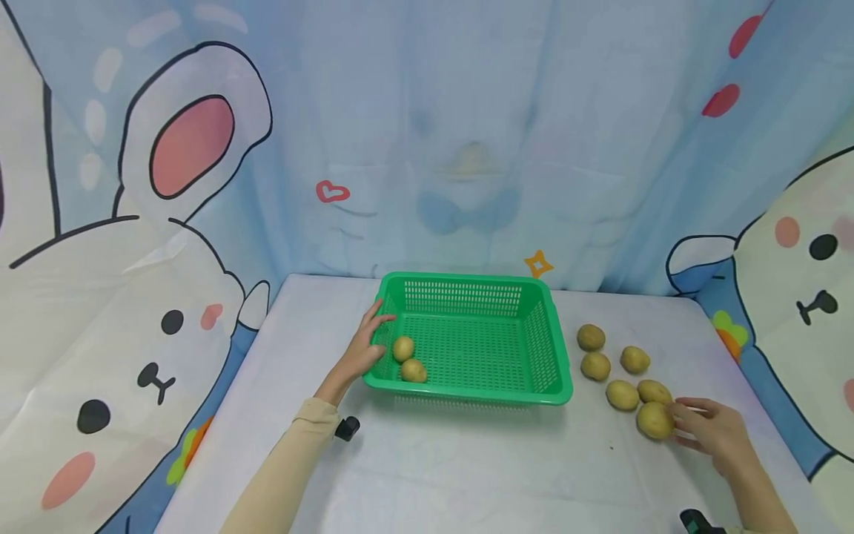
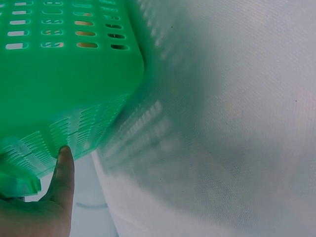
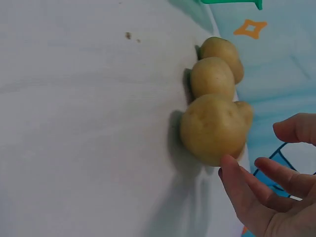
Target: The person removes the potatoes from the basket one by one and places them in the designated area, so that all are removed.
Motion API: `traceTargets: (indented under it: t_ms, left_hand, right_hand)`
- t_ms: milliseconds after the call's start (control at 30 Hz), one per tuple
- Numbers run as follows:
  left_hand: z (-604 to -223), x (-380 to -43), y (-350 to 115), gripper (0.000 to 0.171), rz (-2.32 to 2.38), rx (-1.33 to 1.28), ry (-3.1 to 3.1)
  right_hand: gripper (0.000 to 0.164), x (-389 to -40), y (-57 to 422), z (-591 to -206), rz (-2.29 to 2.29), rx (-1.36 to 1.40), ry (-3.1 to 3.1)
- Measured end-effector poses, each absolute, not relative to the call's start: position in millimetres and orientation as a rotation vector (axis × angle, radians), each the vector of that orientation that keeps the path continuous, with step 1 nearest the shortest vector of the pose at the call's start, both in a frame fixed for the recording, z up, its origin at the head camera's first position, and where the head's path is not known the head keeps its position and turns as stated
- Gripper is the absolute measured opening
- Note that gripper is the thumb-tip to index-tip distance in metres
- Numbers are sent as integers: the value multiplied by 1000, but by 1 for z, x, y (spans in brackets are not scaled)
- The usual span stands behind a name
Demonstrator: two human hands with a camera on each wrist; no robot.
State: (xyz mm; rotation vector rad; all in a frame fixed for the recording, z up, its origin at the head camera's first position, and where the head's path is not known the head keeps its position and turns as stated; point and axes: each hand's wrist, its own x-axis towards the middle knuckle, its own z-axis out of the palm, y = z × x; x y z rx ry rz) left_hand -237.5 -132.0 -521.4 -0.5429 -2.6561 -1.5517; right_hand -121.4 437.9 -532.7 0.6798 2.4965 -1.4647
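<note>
A green plastic basket [image 1: 467, 393] with slotted walls stands on the white-covered table, two potatoes [image 1: 414, 371] in its left front corner. At its left rim my left hand [image 1: 360, 350] holds the edge, with one finger [image 2: 64, 170] against the outer wall in the left wrist view. To the right of the basket, several loose potatoes [image 1: 622, 395] lie in a group. My right hand [image 1: 717, 430] is at the nearest potato [image 1: 655, 421], fingers spread around its right side. In the right wrist view a fingertip [image 3: 228, 160] meets that potato [image 3: 212, 129], while the thumb stands apart from it.
A light blue curtain [image 1: 467, 111] with cartoon figures hangs behind the table and down both sides. White cloth [image 1: 467, 475] covers the table in front of the basket. A small dark speck [image 1: 611, 447] lies near the potatoes.
</note>
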Motion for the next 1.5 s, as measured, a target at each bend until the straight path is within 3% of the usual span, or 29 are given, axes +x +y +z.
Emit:
traceTargets:
  t_ms: [267, 600, 1067, 1500]
  left_hand:
    - [-517, -239, -129, 71, -1543, -589, -2642]
    - [-521, -239, -130, 71, -1552, -588, -2637]
    - [-524, -240, -132, 71, -1570, -542, -2643]
    - [-521, -237, -132, 71, -1585, -550, -2644]
  right_hand:
    - [63, -126, 445, -516, -1481, 708, 2549]
    - [72, -138, 436, -497, -1503, 650, 2540]
    - [73, -167, 391, -465, -1741, 381, 2365]
    - [64, -194, 337, -450, -1887, 273, 2209]
